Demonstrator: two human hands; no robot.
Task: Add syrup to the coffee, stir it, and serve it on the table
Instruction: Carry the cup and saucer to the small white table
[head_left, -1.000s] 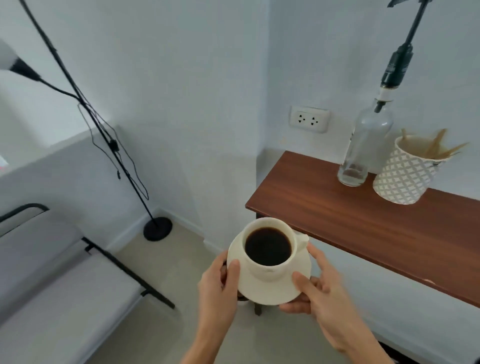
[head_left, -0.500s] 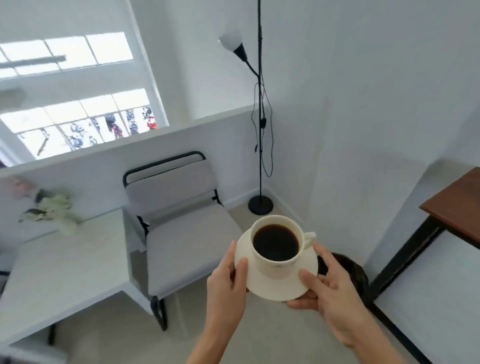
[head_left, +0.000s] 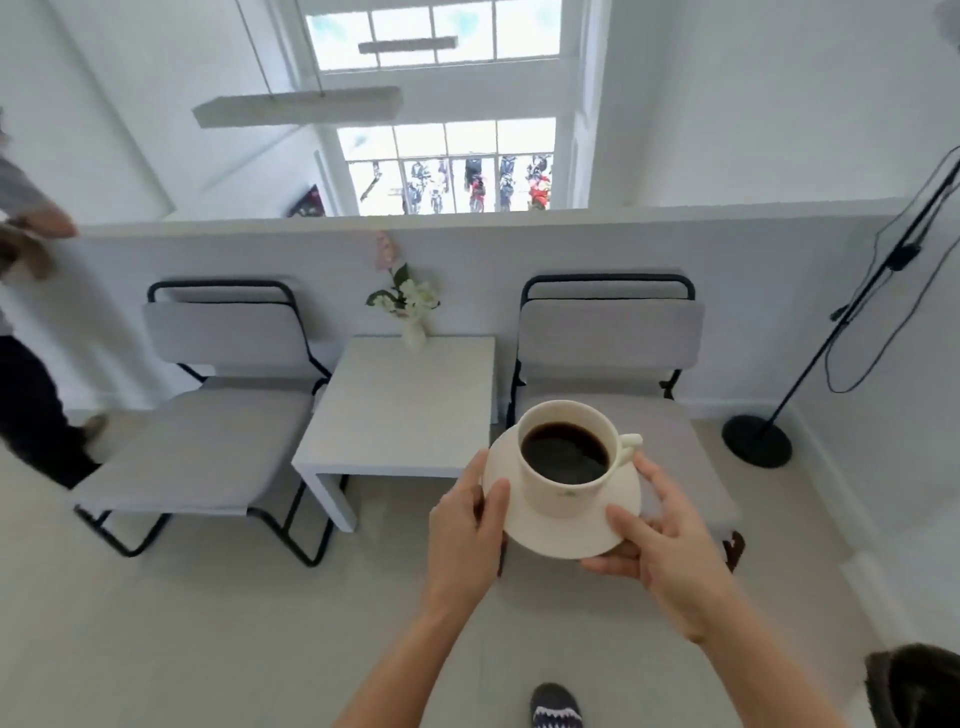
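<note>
View has swung round since a sec ago: wood shelf w/ bottle is gone, and a white tabletop (head_left: 400, 400) w/ flower vase (head_left: 413, 332) now sits straight ahead btwn two grey chairs. Both hands clamp the saucer (head_left: 561, 525) as before, left hand (head_left: 465, 540) on its left rim, right hand (head_left: 670, 545) on its right. Cup (head_left: 569, 457) of black coffee stands on saucer, in the air just right of tabletop's near corner.

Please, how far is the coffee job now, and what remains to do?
No syrup bottle or stirrer is in view, so those steps look finished, though I cannot confirm. In hand: the left hand and right hand carry the saucer with the full cup. Left: set it on the white table.
</note>
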